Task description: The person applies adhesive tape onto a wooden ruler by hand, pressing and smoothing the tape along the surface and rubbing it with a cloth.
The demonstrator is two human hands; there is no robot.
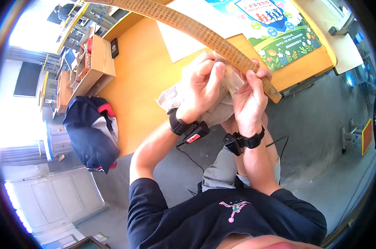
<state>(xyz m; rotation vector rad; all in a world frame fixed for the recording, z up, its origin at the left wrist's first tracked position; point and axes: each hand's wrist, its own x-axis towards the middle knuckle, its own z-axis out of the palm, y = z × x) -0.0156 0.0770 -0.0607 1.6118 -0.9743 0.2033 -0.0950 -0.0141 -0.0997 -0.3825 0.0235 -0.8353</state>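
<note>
A long, curved brown strip (188,29) with rows of small characters runs from the top edge down to the right. My right hand (253,92) pinches it near its lower end, thumb in front. Beside it, my left hand (201,85) is closed, its thumb and fingers on a piece of clear plastic (233,79) that stretches between both hands. Beneath the hands, a grey cloth (171,94) lies at the edge of the orange table (134,91). Black straps with small devices are on both wrists.
A colourful poster (275,33) and a white sheet (181,35) lie at the table's far side. A wooden shelf box (101,58) stands left, near a dark jacket (86,128). Black cables hang below the wrists. Water bottles (362,74) are at the right; another person (64,11) is far left.
</note>
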